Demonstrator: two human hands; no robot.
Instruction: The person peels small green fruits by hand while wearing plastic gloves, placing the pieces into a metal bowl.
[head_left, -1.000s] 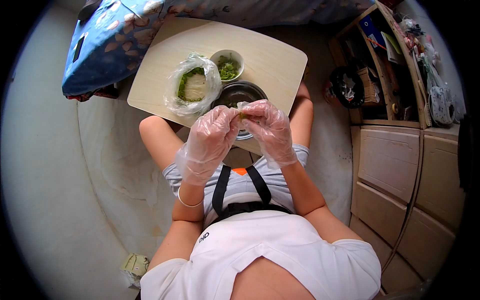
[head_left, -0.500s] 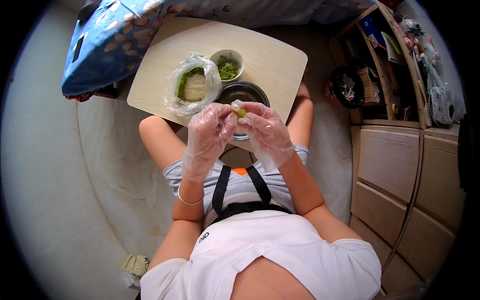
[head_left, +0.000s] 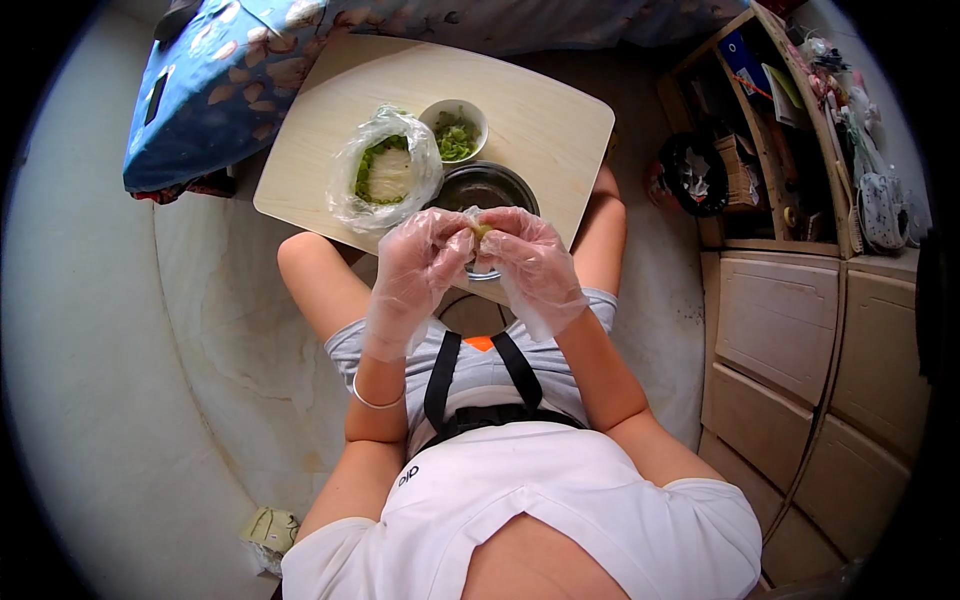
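Observation:
Both of my hands wear clear plastic gloves and meet over the near edge of the table. A small yellow-green piece [head_left: 482, 231] is pinched between the fingertips of my left hand [head_left: 415, 265] and my right hand [head_left: 530, 265]; its kind is too small to make out. Just beneath and beyond them sits a metal bowl [head_left: 488, 186], partly covered by my hands. A clear plastic bag [head_left: 350, 203], rolled open, holds leafy greens with pale stems [head_left: 390, 178] to the left. Behind the metal bowl stands a white bowl [head_left: 484, 122] with green leaf pieces [head_left: 456, 138].
The light wooden table [head_left: 540, 110] stands between my knees. A blue floral cloth [head_left: 230, 90] hangs at the back left, with a dark phone-like object [head_left: 156, 98] on it. To the right are a black-lined bin [head_left: 690, 180], an open shelf [head_left: 740, 120] and drawer fronts [head_left: 778, 300].
My fingers have shifted slightly around the small piece, which now shows less. My left hand has tilted a little; the bowls and bag stay put.

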